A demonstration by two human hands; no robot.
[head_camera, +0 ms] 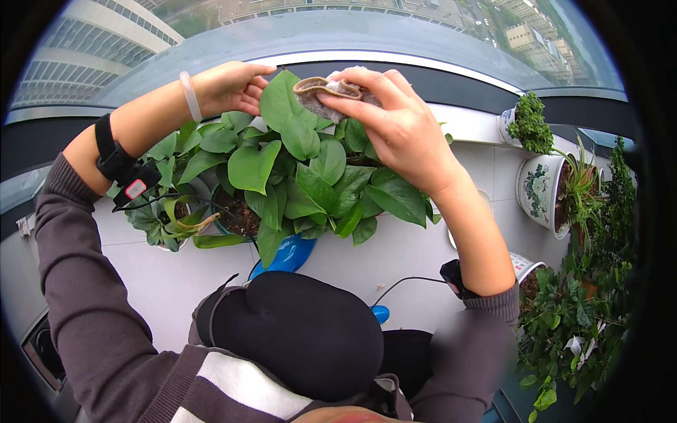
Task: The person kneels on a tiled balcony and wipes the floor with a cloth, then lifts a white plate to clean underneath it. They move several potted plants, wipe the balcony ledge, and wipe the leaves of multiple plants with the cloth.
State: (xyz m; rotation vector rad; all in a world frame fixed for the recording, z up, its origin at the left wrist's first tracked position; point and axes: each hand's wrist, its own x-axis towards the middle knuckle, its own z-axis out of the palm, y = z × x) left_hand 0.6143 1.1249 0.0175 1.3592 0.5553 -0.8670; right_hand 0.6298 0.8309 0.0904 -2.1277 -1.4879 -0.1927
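A leafy green potted plant [309,185] with broad heart-shaped leaves stands before me by the window. My right hand [389,116] pinches a folded grey-brown cloth [330,95] just right of a large upright leaf [280,100]. On that leaf's other side is my left hand [232,89], its fingers partly behind the leaf's edge and its thumb stretched toward the tip. Whether those fingers touch the leaf, I cannot tell. Part of a dark pot with brown soil [238,211] shows under the foliage.
A smaller potted plant [169,222] stands at the left. White flowered pots [540,193] and trailing greenery [576,312] line the right side. Black cables run from bands on both forearms. Beyond the dark window frame [449,87] lie buildings. Blue footwear [288,254] shows on the tiled floor.
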